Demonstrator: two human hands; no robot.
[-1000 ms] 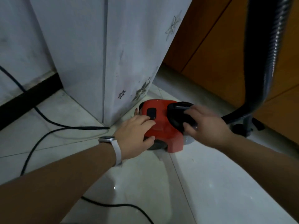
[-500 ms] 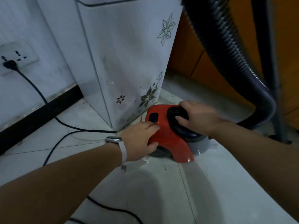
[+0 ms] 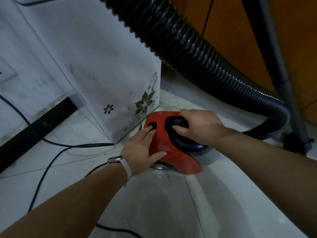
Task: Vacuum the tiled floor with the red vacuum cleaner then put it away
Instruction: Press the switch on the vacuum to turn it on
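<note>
- The small red plastic vacuum cleaner [image 3: 163,141] is down on the pale glossy tiled floor [image 3: 171,212], tucked right up beside the bottom corner of a white cabinet with brown flower decals [image 3: 103,66].
- The left hand [image 3: 140,148] lies flat on the red shell. Its fingers are straight, one fingertip is on the black oval button [image 3: 151,125], and the thumb is spread along the lower edge. It isn't wrapped round anything.
- The right hand [image 3: 197,126] is curled round the black loop handle [image 3: 175,121] on top and properly gripping it. The fingertips tuck under, so you only see a couple.
- Something greyish and round [image 3: 159,166] peeks out from under the shell by the left thumb. It could be a wheel or the base, honestly can't tell.
- A thick black ribbed hose [image 3: 188,48] swoops in from the top edge, where it's cut off. It loops round on the right and heads back toward the body, but the joint is hidden behind the right wrist.
- A grey rigid tube [image 3: 274,57] crosses the right side with its top out of frame. Its bottom ends in a dark blob that's too murky to read.
- A thin black cable [image 3: 51,152] snakes over the tiles on the left. One stretch reaches the cabinet corner and another slips under the left forearm and off the bottom edge.
- There's a white-strapped watch [image 3: 127,169] on the left wrist, with its face mostly turned away.
- Orange-brown wooden panels [image 3: 240,31] stand behind the hose. A white wall socket plate [image 3: 6,74] is clipped by the left edge.
</note>
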